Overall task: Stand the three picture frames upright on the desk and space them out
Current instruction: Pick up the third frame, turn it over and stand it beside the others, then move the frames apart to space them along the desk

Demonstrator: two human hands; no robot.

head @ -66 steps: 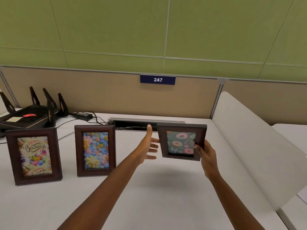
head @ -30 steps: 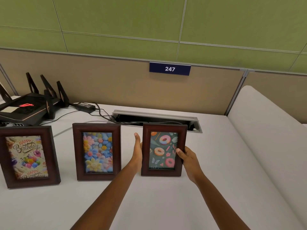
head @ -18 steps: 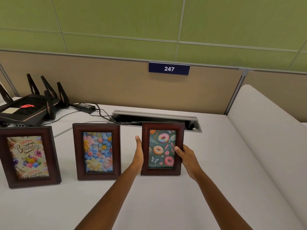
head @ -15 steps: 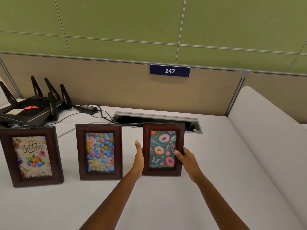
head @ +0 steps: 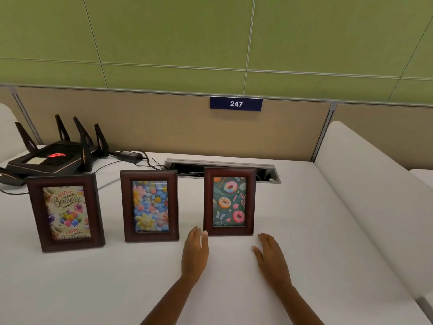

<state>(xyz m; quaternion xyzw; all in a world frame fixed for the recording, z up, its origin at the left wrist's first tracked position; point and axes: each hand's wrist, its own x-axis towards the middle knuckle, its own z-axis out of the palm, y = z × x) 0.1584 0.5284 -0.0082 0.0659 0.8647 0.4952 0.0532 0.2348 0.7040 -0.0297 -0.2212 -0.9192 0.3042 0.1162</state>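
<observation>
Three dark wooden picture frames stand upright in a row on the white desk (head: pixel 234 289). The birthday frame (head: pixel 65 211) is at the left, the flower frame (head: pixel 150 205) in the middle, the donut frame (head: pixel 229 201) at the right. Gaps separate all three. My left hand (head: pixel 195 252) lies flat just below the donut frame's lower left corner, fingertips close to it. My right hand (head: pixel 271 256) rests flat below its lower right corner, apart from it. Neither hand holds anything.
A black router (head: pixel 54 156) with antennas sits at the back left, with a power adapter (head: pixel 128 155) and cables beside it. An open cable tray (head: pixel 222 168) runs behind the frames. A white divider (head: pixel 375 207) borders the desk's right side.
Both hands have let go of the donut frame and drawn back toward me onto the desk. The donut frame now stands by itself.
</observation>
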